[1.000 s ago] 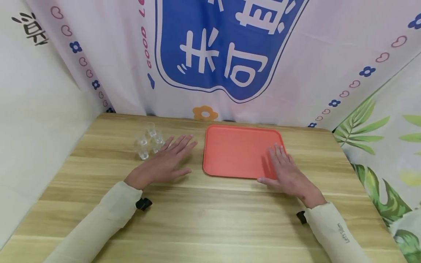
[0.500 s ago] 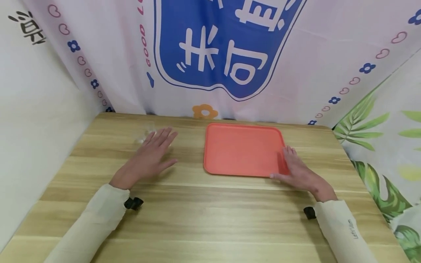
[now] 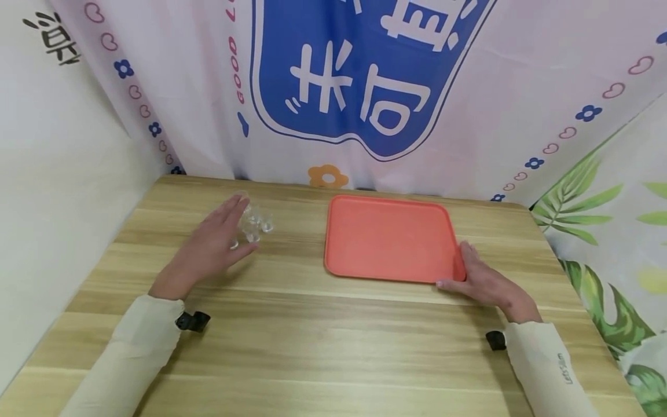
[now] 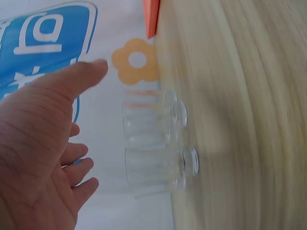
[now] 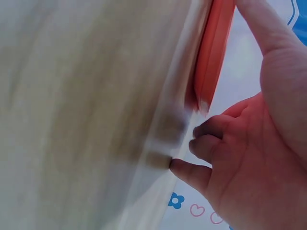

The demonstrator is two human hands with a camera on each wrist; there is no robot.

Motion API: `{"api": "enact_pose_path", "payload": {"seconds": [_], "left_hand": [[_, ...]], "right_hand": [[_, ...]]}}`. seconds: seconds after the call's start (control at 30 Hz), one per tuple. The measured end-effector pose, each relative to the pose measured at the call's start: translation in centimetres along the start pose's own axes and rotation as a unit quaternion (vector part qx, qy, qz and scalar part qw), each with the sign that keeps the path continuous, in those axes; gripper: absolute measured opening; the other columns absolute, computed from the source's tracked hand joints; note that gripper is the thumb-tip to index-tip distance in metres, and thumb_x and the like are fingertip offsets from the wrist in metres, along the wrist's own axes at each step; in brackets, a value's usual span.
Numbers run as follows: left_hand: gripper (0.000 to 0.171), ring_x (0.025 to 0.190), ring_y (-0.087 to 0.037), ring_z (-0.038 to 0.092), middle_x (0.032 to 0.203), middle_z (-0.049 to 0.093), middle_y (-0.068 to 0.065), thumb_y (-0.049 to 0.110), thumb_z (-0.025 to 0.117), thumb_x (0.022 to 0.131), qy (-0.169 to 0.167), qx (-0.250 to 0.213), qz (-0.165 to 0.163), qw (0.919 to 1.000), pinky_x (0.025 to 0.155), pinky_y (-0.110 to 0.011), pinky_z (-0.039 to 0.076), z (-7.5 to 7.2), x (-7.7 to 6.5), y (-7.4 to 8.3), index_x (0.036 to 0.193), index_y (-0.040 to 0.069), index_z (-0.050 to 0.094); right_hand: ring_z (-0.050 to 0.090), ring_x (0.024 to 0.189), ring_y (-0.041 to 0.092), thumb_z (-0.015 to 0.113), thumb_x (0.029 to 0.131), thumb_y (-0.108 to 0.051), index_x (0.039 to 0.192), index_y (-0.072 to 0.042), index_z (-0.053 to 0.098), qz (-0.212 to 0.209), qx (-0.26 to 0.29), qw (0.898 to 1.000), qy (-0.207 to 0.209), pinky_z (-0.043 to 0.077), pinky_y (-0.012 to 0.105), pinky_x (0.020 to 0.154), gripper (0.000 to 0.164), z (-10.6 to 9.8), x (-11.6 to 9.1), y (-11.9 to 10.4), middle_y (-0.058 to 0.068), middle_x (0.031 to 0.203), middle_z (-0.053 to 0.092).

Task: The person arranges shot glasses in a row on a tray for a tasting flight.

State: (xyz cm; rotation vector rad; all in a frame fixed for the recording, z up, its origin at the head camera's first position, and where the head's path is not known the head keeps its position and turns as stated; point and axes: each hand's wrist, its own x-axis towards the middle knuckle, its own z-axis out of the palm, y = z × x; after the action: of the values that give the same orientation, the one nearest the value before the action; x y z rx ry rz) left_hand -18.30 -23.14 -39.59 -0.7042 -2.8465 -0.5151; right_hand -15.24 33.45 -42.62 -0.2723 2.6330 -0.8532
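Observation:
Several small clear glasses (image 3: 253,234) stand upright in a cluster on the left part of the table. My left hand (image 3: 203,246) is along their left side, thumb apart from the fingers, and it hides some of them in the head view. In the left wrist view, the glasses (image 4: 156,165) stand beyond the open palm, with a gap between. A flat orange-red tray (image 3: 385,237) lies to the right. At its near right corner is my right hand (image 3: 490,284), thumb toward the near edge and fingers by the right side; the right wrist view shows slightly bent fingers (image 5: 192,172) low by the table.
The wooden table (image 3: 333,341) ends at the back against a printed curtain (image 3: 208,116). A white wall (image 3: 62,174) rises on the left, and a leaf-patterned cloth (image 3: 599,231) hangs along the right side.
My left hand has swung left from between the glasses and the tray, past the glasses to their left side. My right hand has moved from above the tray to its near right corner.

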Motion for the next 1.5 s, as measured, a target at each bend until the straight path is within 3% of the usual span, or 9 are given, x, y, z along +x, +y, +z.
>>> {"api": "enact_pose_path", "payload": {"seconds": [0.13,0.27,0.37,0.5,0.7,1.33,1.5], "left_hand": [[0.09,0.134,-0.056,0.042,0.162,0.026,-0.03,0.034,0.079,0.092,0.014,-0.006,-0.032,0.9994,0.103,-0.068,0.041,-0.3,-0.4,-0.2,0.158,-0.002,0.03],[0.082,0.131,-0.054,0.047,0.158,0.033,-0.031,0.027,0.081,0.092,0.035,-0.027,-0.06,0.9973,0.098,-0.067,0.046,-0.5,-1.0,-0.2,0.154,-0.005,0.037],[0.073,0.124,-0.052,0.054,0.149,0.046,-0.032,0.023,0.078,0.094,0.062,-0.042,-0.073,0.9946,0.095,-0.066,0.048,-0.5,-1.4,-0.3,0.15,-0.006,0.042],[0.062,0.101,-0.049,0.066,0.132,0.06,-0.033,0.025,0.074,0.097,0.087,-0.045,-0.09,0.9911,0.085,-0.064,0.053,-0.5,-1.9,-0.3,0.144,-0.006,0.05],[0.051,0.101,-0.049,0.067,0.116,0.068,-0.032,0.023,0.077,0.095,0.101,-0.036,-0.093,0.9899,0.081,-0.062,0.055,-0.5,-2.2,-0.5,0.133,-0.007,0.06],[0.059,0.103,-0.048,0.067,0.122,0.065,-0.033,0.032,0.072,0.099,0.003,-0.056,-0.128,0.9902,0.085,-0.062,0.054,-0.7,-2.3,-1.5,0.136,-0.01,0.057],[0.055,0.1,-0.046,0.068,0.114,0.068,-0.032,0.027,0.071,0.099,-0.013,-0.069,-0.129,0.9891,0.084,-0.061,0.054,-0.4,-2.2,-2.0,0.136,-0.011,0.055]], "right_hand": [[0.017,0.149,0.046,0.076,0.092,-0.05,0.16,0.005,-0.01,-0.007,0.013,1.0,-0.001,0.023,0.066,0.116,0.123,-0.1,-0.1,0.1,0.032,0.165,0.006],[0.015,0.149,0.05,0.074,0.092,-0.053,0.158,0.007,-0.012,0.009,0.001,1.0,-0.011,0.023,0.067,0.115,0.124,-0.3,-0.1,0.0,0.035,0.165,0.002],[0.016,0.149,0.051,0.073,0.092,-0.055,0.158,0.008,-0.011,0.017,-0.009,1.0,-0.013,0.023,0.067,0.115,0.124,-0.4,-0.1,0.1,0.036,0.164,0.003],[0.016,0.149,0.051,0.073,0.092,-0.057,0.158,0.009,-0.011,0.021,-0.013,1.0,-0.015,0.023,0.067,0.115,0.125,-0.6,-0.2,0.2,0.036,0.164,0.003],[0.017,0.149,0.05,0.074,0.092,-0.055,0.159,0.007,-0.009,0.006,-0.005,1.0,-0.009,0.024,0.067,0.115,0.124,-0.4,-0.1,0.4,0.035,0.164,0.006],[0.009,0.151,0.051,0.074,0.091,-0.055,0.161,0.002,-0.008,0.005,-0.016,1.0,-0.011,0.02,0.068,0.116,0.122,-0.2,-0.2,0.2,0.031,0.167,-0.001],[0.008,0.151,0.05,0.074,0.092,-0.054,0.161,0.002,-0.008,-0.003,-0.015,1.0,-0.01,0.019,0.068,0.116,0.121,-0.4,-0.1,0.3,0.03,0.167,-0.001]]}}
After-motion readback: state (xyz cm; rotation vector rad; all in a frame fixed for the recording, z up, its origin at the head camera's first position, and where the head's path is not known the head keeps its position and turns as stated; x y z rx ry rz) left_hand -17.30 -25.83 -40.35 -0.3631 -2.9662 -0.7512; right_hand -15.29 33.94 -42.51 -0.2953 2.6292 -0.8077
